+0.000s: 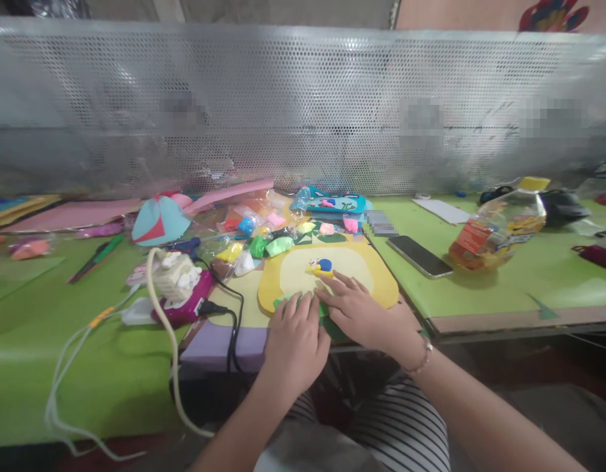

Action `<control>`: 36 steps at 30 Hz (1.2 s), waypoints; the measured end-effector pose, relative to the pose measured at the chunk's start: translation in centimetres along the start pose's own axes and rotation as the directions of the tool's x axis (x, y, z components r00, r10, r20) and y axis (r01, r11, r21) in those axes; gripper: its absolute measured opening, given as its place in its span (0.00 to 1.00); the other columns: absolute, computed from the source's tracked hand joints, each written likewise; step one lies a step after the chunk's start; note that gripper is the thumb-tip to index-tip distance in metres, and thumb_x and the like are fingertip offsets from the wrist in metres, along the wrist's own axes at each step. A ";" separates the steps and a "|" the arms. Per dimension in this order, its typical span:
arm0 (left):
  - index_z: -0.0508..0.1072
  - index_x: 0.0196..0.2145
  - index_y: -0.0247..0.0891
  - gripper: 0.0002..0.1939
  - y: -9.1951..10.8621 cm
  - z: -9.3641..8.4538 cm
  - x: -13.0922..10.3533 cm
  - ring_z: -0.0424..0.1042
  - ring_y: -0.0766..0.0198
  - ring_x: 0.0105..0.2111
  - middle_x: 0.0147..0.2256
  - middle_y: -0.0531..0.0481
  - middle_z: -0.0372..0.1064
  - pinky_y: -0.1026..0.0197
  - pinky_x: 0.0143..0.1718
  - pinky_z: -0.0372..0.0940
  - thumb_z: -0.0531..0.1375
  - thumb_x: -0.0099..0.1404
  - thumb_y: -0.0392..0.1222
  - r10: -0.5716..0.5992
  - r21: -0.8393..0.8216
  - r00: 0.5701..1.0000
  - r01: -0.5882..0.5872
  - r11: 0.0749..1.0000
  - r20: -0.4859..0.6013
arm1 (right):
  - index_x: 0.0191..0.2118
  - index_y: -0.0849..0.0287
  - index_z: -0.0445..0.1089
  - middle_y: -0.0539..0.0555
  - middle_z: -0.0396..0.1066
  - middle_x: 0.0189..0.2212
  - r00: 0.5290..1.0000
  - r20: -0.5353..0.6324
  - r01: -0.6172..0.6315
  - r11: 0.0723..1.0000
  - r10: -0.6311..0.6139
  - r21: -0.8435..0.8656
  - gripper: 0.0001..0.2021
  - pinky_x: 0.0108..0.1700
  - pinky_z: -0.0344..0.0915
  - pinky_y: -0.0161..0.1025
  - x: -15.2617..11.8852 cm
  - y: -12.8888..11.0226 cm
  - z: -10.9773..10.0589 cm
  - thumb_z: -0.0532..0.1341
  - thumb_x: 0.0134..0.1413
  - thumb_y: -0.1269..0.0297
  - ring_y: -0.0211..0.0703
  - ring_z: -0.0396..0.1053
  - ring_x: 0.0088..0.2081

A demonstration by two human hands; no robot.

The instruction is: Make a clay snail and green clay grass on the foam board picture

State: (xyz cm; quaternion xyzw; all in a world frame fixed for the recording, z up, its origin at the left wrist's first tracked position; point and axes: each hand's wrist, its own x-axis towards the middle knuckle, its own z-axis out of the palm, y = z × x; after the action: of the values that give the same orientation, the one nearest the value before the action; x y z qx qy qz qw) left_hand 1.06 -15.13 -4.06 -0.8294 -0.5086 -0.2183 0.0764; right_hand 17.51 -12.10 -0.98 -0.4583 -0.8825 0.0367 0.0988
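Note:
A yellow board [382, 278] with a paler oval middle [293, 272] lies on the table before me. On it sits a small blue, yellow and white clay figure [323, 265]. Along the board's near edge is a flat bright green piece, apparently clay [282, 301], partly covered by my hands. My left hand [297, 331] rests palm down over the green piece, fingers stretched forward and close together. With its fingers spread, my right hand [357, 311] lies on the board to the right, its fingertips near the clay figure. Neither hand grips anything visible.
Bagged clay lumps [258, 246] crowd the board's far left side. A power strip [189, 301] with cables stands left. To the right are a phone [420, 255] and a plastic bottle [500, 229]. A perforated metal screen [303, 98] rises behind the table.

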 end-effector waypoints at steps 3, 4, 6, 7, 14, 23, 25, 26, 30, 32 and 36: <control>0.63 0.55 0.29 0.23 -0.2 0.3 -0.2 0.63 0.50 0.55 0.55 0.37 0.64 0.45 0.57 0.58 0.50 0.63 0.37 0.006 0.000 1.000 -0.006 1.000 -0.025 | 0.61 0.57 0.58 0.56 0.49 0.65 1.000 -0.025 0.002 1.000 -0.003 -0.018 0.24 0.62 0.46 0.62 0.2 -0.1 0.3 0.44 0.62 0.66 0.56 0.42 0.65; 0.61 0.57 0.27 0.25 -0.4 0.4 -0.3 0.63 0.50 0.55 0.56 0.36 0.63 0.46 0.56 0.59 0.49 0.63 0.37 -0.006 -0.002 0.999 0.006 1.000 -0.035 | 0.62 0.57 0.58 0.56 0.49 0.65 0.999 -0.035 0.006 1.000 -0.007 -0.007 0.24 0.62 0.47 0.60 0.2 -0.1 0.4 0.43 0.62 0.66 0.55 0.42 0.66; 0.57 0.59 0.25 0.27 -0.6 0.6 -0.4 0.63 0.50 0.56 0.56 0.34 0.62 0.48 0.55 0.61 0.50 0.63 0.38 -0.042 -0.014 0.998 0.042 0.999 -0.039 | 0.62 0.59 0.57 0.57 0.48 0.65 0.998 -0.070 0.004 1.000 -0.002 0.031 0.24 0.63 0.48 0.55 0.2 0.1 0.4 0.42 0.63 0.66 0.51 0.42 0.66; 0.57 0.59 0.25 0.27 -0.7 0.6 -0.4 0.63 0.50 0.56 0.57 0.34 0.61 0.49 0.54 0.63 0.50 0.63 0.38 -0.057 -0.022 0.998 0.057 0.998 -0.030 | 0.62 0.59 0.57 0.57 0.48 0.65 0.996 -0.091 0.000 0.999 0.005 0.051 0.24 0.63 0.49 0.53 0.2 0.1 0.4 0.42 0.63 0.67 0.50 0.42 0.66; 0.64 0.55 0.30 0.23 -0.4 0.5 -0.4 0.58 0.52 0.60 0.59 0.38 0.58 0.48 0.59 0.57 0.49 0.63 0.38 -0.068 -0.005 0.998 0.068 0.998 -0.014 | 0.62 0.54 0.57 0.54 0.47 0.66 0.999 -0.023 -0.027 1.000 0.027 -0.010 0.25 0.63 0.43 0.60 0.3 -0.6 0.5 0.46 0.59 0.68 0.53 0.42 0.66; 0.62 0.56 0.27 0.25 -0.4 0.8 -0.4 0.61 0.51 0.57 0.57 0.36 0.62 0.49 0.58 0.59 0.50 0.62 0.38 -0.074 0.007 0.997 0.074 0.997 -0.032 | 0.60 0.53 0.61 0.53 0.49 0.65 0.996 -0.092 0.002 1.000 -0.002 0.006 0.24 0.63 0.42 0.61 -0.2 -0.6 0.2 0.46 0.58 0.67 0.53 0.42 0.65; 0.61 0.56 0.25 0.26 -0.4 1.0 -0.6 0.61 0.50 0.58 0.58 0.34 0.61 0.49 0.57 0.60 0.50 0.62 0.38 -0.064 0.020 0.997 0.065 0.998 -0.045 | 0.56 0.53 0.65 0.52 0.52 0.64 0.994 -0.106 0.019 1.000 -0.018 0.009 0.22 0.63 0.40 0.61 -0.4 -0.7 0.2 0.47 0.57 0.67 0.53 0.44 0.65; 0.61 0.56 0.25 0.26 -0.4 1.0 -0.6 0.61 0.50 0.58 0.58 0.34 0.61 0.49 0.57 0.61 0.51 0.61 0.38 -0.064 0.024 0.997 0.065 0.998 -0.045 | 0.55 0.53 0.66 0.53 0.53 0.63 0.994 -0.106 0.027 1.000 -0.026 0.009 0.22 0.63 0.40 0.62 -0.4 -0.7 0.2 0.48 0.57 0.67 0.53 0.44 0.65; 0.63 0.55 0.26 0.25 -0.4 0.8 -0.5 0.61 0.50 0.57 0.57 0.36 0.62 0.50 0.57 0.60 0.51 0.61 0.38 -0.067 0.019 0.997 0.068 0.998 -0.023 | 0.57 0.53 0.65 0.55 0.52 0.64 0.996 -0.080 0.043 0.998 -0.040 0.034 0.22 0.63 0.42 0.61 -0.4 -0.7 0.1 0.48 0.58 0.67 0.53 0.44 0.65; 0.64 0.55 0.27 0.24 -0.5 0.7 -0.4 0.62 0.50 0.57 0.57 0.36 0.62 0.50 0.57 0.60 0.51 0.61 0.38 -0.064 0.015 0.998 0.064 0.998 -0.020 | 0.58 0.54 0.64 0.56 0.50 0.65 0.997 -0.067 0.046 0.997 -0.042 0.062 0.21 0.62 0.45 0.58 -0.3 -0.5 0.1 0.48 0.60 0.66 0.53 0.44 0.65; 0.64 0.54 0.28 0.24 -0.5 0.7 -0.4 0.62 0.51 0.57 0.56 0.36 0.63 0.50 0.57 0.61 0.51 0.61 0.37 -0.057 0.019 0.998 0.057 0.998 -0.031 | 0.59 0.54 0.62 0.57 0.49 0.65 0.996 -0.087 0.047 0.990 -0.035 0.137 0.21 0.61 0.51 0.55 -0.2 -0.1 0.2 0.45 0.64 0.64 0.53 0.45 0.65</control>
State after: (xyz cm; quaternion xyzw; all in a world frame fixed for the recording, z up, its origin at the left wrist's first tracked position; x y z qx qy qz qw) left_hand 0.70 -14.97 -4.93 -0.8103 -0.5329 -0.2281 0.0864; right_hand 17.55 -12.32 -1.23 -0.4334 -0.8821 0.0765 0.1682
